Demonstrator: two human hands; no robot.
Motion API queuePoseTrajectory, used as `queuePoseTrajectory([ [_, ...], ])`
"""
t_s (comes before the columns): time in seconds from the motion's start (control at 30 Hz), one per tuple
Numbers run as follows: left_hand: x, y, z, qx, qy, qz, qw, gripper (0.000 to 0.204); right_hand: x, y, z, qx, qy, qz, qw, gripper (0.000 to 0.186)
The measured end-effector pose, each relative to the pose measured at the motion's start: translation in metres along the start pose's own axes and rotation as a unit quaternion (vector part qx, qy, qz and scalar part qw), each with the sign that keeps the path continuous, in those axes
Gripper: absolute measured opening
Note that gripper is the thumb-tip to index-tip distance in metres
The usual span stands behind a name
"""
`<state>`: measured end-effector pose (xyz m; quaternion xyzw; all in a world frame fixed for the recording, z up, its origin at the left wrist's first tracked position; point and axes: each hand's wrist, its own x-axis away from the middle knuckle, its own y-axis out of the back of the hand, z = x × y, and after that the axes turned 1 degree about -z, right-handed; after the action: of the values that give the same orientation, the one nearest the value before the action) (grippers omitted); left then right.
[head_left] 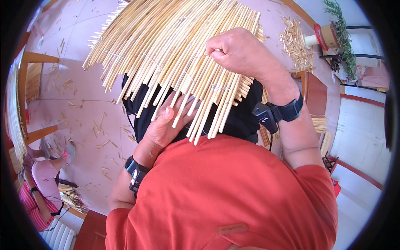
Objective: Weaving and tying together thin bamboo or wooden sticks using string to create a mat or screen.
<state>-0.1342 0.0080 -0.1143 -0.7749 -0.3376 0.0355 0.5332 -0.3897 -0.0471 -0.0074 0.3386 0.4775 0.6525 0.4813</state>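
A mat of pale straw-coloured stalks (162, 46), tied with white thread in several rows, spreads across my lap and beyond, its near ends uneven. My right hand (237, 52) is closed in a fist just above the mat's right part, pinching what looks like a thin thread whose short end shows by the fingers. Under the mat's near edge lies my left hand (163, 127), palm up, thumb stretched out. Its fingers reach flat beneath the stalks and are partly hidden. White thread knots (219, 87) show near the front right edge.
Cut stalk pieces are scattered on the pinkish floor (93, 121), with a heap of offcuts (296, 41) at the far right. A green plant (343, 41) is beyond it. At left, another person (41, 179) sits near wooden legs (39, 135). A bundle of stalks (73, 198) lies close by.
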Motion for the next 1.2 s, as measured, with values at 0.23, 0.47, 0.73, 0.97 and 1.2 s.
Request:
queuePoseTrajectory([
  [0.23,-0.009,-0.007,-0.005,0.054,-0.003,-0.018,0.998,0.076,-0.006,0.002,0.006,0.010,0.035,-0.038,0.999,0.014],
  [0.47,-0.010,0.001,-0.005,0.043,-0.022,-0.014,0.999,0.074,-0.011,0.007,0.005,0.022,0.030,0.016,0.999,0.011],
  [0.73,-0.010,-0.006,-0.010,0.010,-0.019,-0.022,1.000,0.080,-0.012,0.004,0.004,0.019,0.025,0.037,0.999,0.010],
  [0.97,-0.011,-0.007,-0.005,0.030,-0.009,-0.044,0.999,0.079,-0.020,0.008,0.007,0.047,0.050,0.045,0.997,0.010],
  [1.2,-0.014,-0.018,-0.006,0.080,-0.010,-0.066,0.995,0.063,-0.034,0.018,0.021,0.135,0.026,0.131,0.982,0.009],
])
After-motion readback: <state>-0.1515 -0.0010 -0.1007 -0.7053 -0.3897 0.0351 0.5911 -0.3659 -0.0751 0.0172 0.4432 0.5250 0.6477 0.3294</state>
